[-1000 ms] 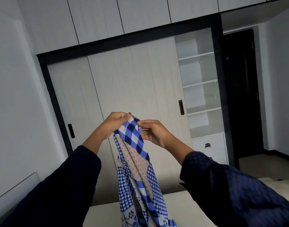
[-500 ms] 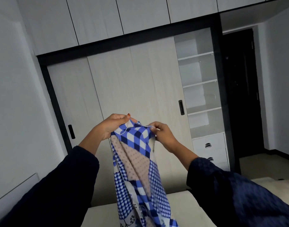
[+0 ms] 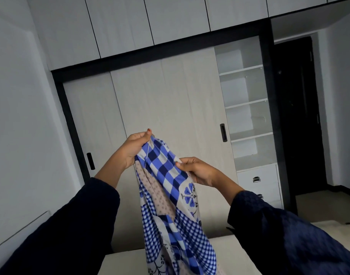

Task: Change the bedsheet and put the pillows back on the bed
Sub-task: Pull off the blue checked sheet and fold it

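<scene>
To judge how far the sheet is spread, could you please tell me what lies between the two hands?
In the head view, only a stretch of the blue checked bedsheet spans from the left hand to the right hand.

A home bedroom: a built-in wardrobe (image 3: pixel 166 120) with open shelves (image 3: pixel 247 104) faces a bare mattress (image 3: pixel 225 257).

2 hands (image 3: pixel 135 146) (image 3: pixel 200 172), 1 bedsheet (image 3: pixel 163 169).

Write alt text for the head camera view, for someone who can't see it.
A person's left hand and right hand grip the top edge of a blue-checked bedsheet, held up so it hangs toward the bed below. Behind stands a pale wardrobe with open shelves.
</scene>
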